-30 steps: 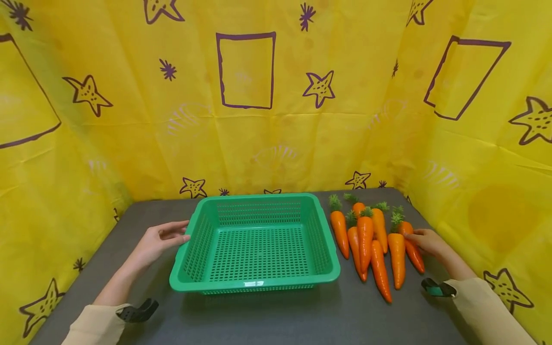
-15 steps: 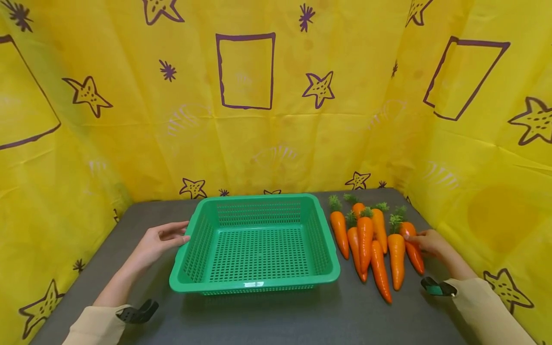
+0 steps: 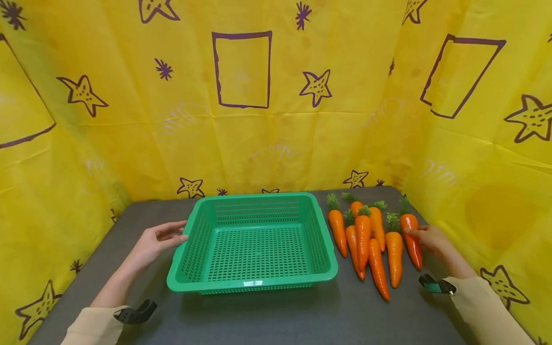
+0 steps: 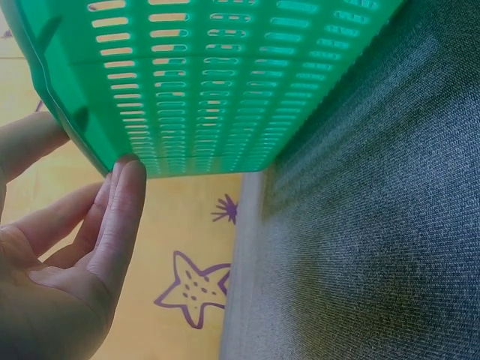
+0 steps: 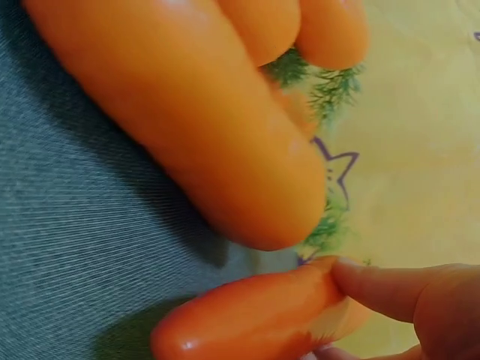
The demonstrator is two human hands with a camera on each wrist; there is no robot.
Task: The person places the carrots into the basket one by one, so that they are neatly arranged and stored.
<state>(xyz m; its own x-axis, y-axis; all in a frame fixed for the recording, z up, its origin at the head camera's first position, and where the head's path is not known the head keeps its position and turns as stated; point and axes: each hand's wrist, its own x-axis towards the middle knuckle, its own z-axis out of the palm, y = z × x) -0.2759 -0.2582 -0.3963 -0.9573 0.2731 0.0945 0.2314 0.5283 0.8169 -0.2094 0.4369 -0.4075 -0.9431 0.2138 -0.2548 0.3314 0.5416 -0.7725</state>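
A green plastic basket (image 3: 253,282) with slotted walls stands in the middle of the dark table. My left hand (image 3: 156,244) holds its left rim; in the left wrist view the thumb (image 4: 34,142) laps over the rim and the fingertips (image 4: 129,176) lie against the outer wall just under it. To the right, my right hand (image 3: 433,239) pinches the rightmost carrot (image 3: 411,239) near its leafy top, thumb on the near side. Several other orange carrots (image 3: 394,258) with green tops lie bunched between that carrot and the basket, some overlapping.
Yellow cloth walls (image 3: 276,134) with purple drawings enclose the table at the back and sides. The right wall stands close beside my right hand. Grey table surface (image 3: 302,316) shows in front of the basket and carrots.
The rightmost carrot, pinched in my right hand, has shifted slightly up and away from the carrot beside it. My left hand and the basket keep their places; the head view has turned slightly.
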